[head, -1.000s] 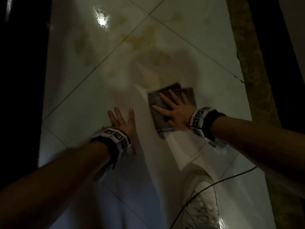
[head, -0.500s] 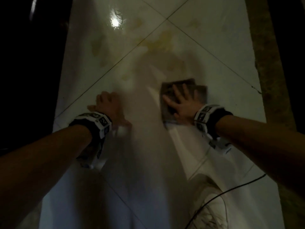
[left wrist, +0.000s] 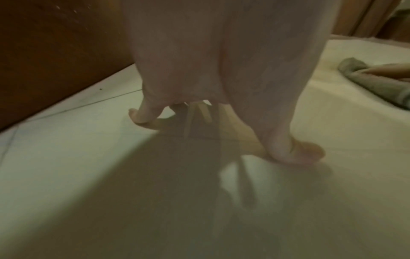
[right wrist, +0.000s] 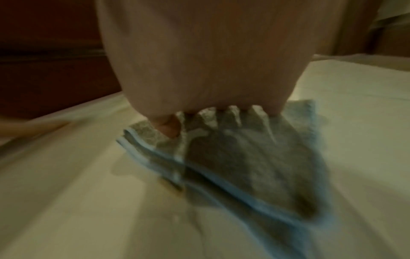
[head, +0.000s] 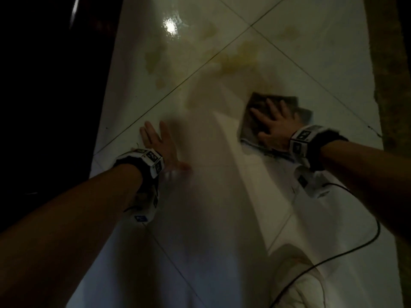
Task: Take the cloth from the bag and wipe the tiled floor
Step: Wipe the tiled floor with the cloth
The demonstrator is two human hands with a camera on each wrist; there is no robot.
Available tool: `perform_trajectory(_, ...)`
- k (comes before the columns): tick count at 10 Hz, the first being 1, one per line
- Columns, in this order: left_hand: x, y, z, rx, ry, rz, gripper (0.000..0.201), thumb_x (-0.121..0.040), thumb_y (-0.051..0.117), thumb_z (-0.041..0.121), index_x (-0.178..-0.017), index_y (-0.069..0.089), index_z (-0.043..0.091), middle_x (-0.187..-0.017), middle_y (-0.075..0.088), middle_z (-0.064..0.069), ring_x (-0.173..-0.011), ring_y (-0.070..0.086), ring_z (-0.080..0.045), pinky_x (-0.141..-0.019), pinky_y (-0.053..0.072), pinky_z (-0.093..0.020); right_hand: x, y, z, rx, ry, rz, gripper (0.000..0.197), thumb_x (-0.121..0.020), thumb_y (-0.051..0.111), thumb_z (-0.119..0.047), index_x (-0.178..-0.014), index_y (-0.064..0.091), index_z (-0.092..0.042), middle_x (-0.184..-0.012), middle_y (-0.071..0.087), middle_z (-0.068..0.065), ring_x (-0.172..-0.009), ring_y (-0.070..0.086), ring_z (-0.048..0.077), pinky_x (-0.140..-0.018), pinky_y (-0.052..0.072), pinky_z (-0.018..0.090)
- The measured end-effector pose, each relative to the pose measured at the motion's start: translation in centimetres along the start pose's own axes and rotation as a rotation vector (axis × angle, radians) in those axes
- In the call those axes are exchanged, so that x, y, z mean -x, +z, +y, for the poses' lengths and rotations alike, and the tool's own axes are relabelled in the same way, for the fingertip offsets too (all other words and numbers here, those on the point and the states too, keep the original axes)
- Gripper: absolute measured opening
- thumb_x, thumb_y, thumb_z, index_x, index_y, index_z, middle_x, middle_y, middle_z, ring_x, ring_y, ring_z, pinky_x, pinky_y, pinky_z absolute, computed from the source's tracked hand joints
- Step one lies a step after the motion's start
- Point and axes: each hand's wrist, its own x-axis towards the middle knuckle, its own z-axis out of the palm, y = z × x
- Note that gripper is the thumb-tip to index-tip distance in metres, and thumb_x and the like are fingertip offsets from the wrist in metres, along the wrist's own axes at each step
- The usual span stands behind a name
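Grey cloth (head: 255, 121) sits flat on tiled floor (head: 222, 218) under R hand (head: 274, 127), fingers splayed, pressing not gripping; vs 1 s ago it's slid fwd toward yellow stains (head: 238, 61), L hand (head: 161, 144) flat, bracing, so wiping's underway.

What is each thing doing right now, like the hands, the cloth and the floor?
right hand: flat, fingers spread, pressing the cloth
left hand: open, braced on bare tile
cloth: folded, flat under the right hand
tiled floor: glossy, with yellowish stains beyond the cloth
cable: loose across the tiles
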Motion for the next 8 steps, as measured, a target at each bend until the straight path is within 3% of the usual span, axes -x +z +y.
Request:
perform_trajectory(1, -0.2, -0.1, 0.1, 0.006, 0.001, -0.019, 0.157, -0.053, 0.081, 0.07, -0.148, -0.03, 0.013, -0.152, -0.037, -0.024, -0.141, -0.032, -0.044, -0.115, 0.0, -0.066, 0.3, -0.3, -2.7, -0.05, 0.002, -0.027, 0.073, -0.097, 0.04, -0.051, -0.148, -0.012, -0.051, -0.159, -0.029, -0.001, -0.145, -0.024, 0.038, -0.112, -0.001, 0.068)
perform_trajectory(2, -0.5, 0.0, -0.1, -0.009, -0.016, -0.026, 0.157, -0.052, 0.079, 0.072, -0.148, -0.032, 0.014, -0.152, -0.036, -0.024, -0.141, -0.031, -0.044, -0.116, -0.002, -0.063, 2.4, 1.7, -7.7, 0.041, -0.232, -0.029, 0.082, -0.092, 0.049, -0.049, -0.15, -0.009, -0.048, -0.158, -0.029, 0.004, -0.143, -0.026, 0.041, -0.11, -0.006, 0.07)
perform_trajectory(3, -0.8, 0.4, -0.2, 0.024, 0.01, 0.019, 0.157, -0.051, 0.079, 0.073, -0.15, -0.027, 0.011, -0.154, -0.031, -0.027, -0.142, -0.027, -0.046, -0.115, 0.001, -0.066, 4.2, 4.2, -10.9, 0.244, -0.445, -0.01, 0.081, -0.092, 0.044, -0.049, -0.15, -0.011, -0.048, -0.158, -0.029, 0.003, -0.143, -0.028, 0.04, -0.11, -0.007, 0.07)
perform_trajectory(4, -0.9, 0.3, -0.3, 0.024, 0.009, -0.013, 0.157, -0.051, 0.078, 0.073, -0.149, -0.028, 0.012, -0.153, -0.033, -0.026, -0.142, -0.028, -0.045, -0.115, 0.001, -0.065, 2.7, 3.3, -9.4, 0.266, -0.474, 0.008, 0.079, -0.091, 0.043, -0.053, -0.148, -0.011, -0.051, -0.16, -0.026, -0.005, -0.145, -0.025, 0.033, -0.114, -0.004, 0.065)
perform_trajectory(5, -0.7, 0.1, -0.2, 0.016, 0.012, -0.02, 0.162, -0.042, 0.073, 0.08, -0.15, -0.028, 0.011, -0.153, -0.034, -0.024, -0.142, -0.028, -0.044, -0.114, 0.004, -0.068, -0.6, 0.2, -6.4, 0.173, -0.311, 0.005, 0.075, -0.093, 0.041, -0.056, -0.146, -0.013, -0.054, -0.159, -0.026, -0.007, -0.146, -0.023, 0.032, -0.116, 0.0, 0.063)
perform_trajectory(6, -0.7, -0.1, -0.2, 0.027, -0.003, -0.055, 0.186, 0.003, 0.033, 0.101, -0.147, -0.032, 0.012, -0.152, -0.037, -0.022, -0.143, -0.028, -0.043, -0.113, 0.006, -0.069, -3.3, -2.1, -5.9, 0.114, -0.162, -0.033, 0.072, -0.095, 0.036, -0.058, -0.144, -0.017, -0.056, -0.157, -0.033, -0.008, -0.144, -0.028, 0.032, -0.115, -0.002, 0.064)
perform_trajectory(7, -0.9, 0.3, -0.1, 0.03, 0.012, -0.062, 0.17, -0.029, 0.056, 0.098, -0.149, -0.028, 0.013, -0.153, -0.036, -0.021, -0.143, -0.027, -0.043, -0.111, 0.006, -0.072, -3.5, -2.5, -8.7, 0.167, -0.249, -0.052, 0.077, -0.096, 0.039, -0.053, -0.146, -0.019, -0.05, -0.156, -0.035, 0.0, -0.142, -0.03, 0.038, -0.112, -0.007, 0.069)
perform_trajectory(8, -0.9, 1.0, 0.2, 0.134, -0.057, 0.108, 0.09, -0.093, 0.042, 0.055, -0.156, -0.013, 0.023, -0.159, -0.027, -0.015, -0.147, -0.021, -0.035, -0.111, 0.005, -0.073, -1.8, -1.1, -11.8, 0.384, -0.504, -0.055, 0.081, -0.094, 0.041, -0.055, -0.147, -0.019, -0.047, -0.156, -0.034, 0.003, -0.142, -0.028, 0.04, -0.112, -0.008, 0.068)
